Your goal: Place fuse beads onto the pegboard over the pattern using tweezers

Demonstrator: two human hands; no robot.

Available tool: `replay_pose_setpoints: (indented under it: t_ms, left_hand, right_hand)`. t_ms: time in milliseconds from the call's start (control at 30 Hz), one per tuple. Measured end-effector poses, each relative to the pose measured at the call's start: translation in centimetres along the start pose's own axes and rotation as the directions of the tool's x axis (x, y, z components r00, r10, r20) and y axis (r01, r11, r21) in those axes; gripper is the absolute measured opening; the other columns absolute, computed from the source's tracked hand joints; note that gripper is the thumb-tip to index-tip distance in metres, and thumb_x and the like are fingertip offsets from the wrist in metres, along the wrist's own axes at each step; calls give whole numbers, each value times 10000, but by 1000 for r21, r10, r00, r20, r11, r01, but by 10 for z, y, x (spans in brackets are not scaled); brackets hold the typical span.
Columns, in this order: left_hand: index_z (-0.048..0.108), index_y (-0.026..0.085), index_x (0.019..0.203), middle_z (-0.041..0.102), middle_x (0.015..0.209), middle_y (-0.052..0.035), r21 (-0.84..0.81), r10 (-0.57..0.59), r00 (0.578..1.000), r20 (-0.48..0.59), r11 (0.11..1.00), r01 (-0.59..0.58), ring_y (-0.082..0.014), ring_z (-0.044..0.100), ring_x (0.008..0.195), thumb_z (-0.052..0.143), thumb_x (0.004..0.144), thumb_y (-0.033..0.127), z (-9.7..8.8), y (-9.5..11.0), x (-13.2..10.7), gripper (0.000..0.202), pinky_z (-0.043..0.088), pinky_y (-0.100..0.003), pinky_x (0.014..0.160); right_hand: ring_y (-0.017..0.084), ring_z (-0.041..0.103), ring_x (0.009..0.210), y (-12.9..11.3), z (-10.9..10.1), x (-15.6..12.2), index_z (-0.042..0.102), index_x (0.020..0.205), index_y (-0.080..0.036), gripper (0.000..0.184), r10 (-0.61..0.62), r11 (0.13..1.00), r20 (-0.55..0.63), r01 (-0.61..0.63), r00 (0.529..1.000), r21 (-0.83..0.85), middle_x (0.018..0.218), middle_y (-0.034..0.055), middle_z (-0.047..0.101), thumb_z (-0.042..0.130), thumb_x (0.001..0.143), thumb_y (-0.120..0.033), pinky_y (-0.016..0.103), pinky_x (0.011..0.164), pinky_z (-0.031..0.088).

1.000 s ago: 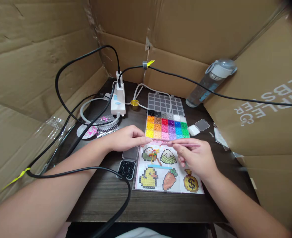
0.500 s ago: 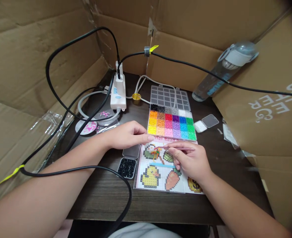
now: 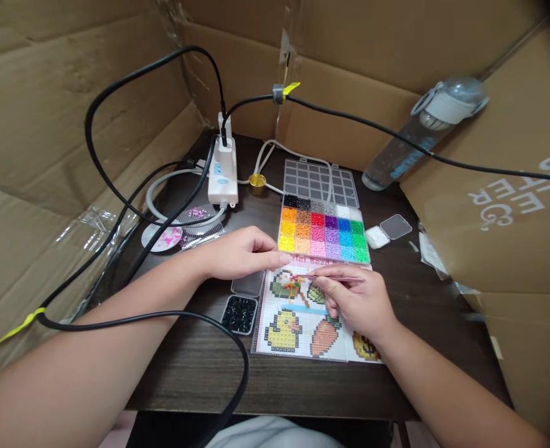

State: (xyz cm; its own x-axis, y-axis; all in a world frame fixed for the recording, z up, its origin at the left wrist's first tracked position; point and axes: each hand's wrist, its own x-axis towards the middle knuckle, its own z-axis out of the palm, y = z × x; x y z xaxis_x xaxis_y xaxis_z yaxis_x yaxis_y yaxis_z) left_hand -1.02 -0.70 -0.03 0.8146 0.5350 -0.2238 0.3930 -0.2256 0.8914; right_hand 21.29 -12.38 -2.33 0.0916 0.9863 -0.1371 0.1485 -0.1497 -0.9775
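In my right hand a thin pinkish pair of tweezers is pinched, its tip over the upper left picture of the bead pattern sheet. Small orange, green and red beads cluster under that tip; whether one is gripped is too small to tell. My left hand hovers or rests at the sheet's upper left edge, one digit stretched toward the picture and the others partly hidden. The sorting box of coloured beads lies just beyond both hands.
A small case of black beads sits left of the sheet, and a case of white beads right of the box. A black cable loops across my left forearm. Further back are a power strip, gold cup and bottle.
The view has shifted very slightly. Both hands stay almost where they were, with the tweezers still held over the same picture.
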Motion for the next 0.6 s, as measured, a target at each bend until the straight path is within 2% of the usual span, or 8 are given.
replay_pose_setpoints:
  t_ms: [600]
  left_hand:
    - [578, 150, 643, 382, 584, 40, -11, 0, 1000, -3, 1000, 0, -77, 326, 548, 570, 826, 546, 1, 0, 1, 437, 246, -216, 483]
  right_hand:
    - [90, 492, 306, 0, -2, -1, 747, 830, -149, 190, 27, 999, -19, -26, 999, 21, 406, -40, 557, 746, 758, -325, 210, 330, 437]
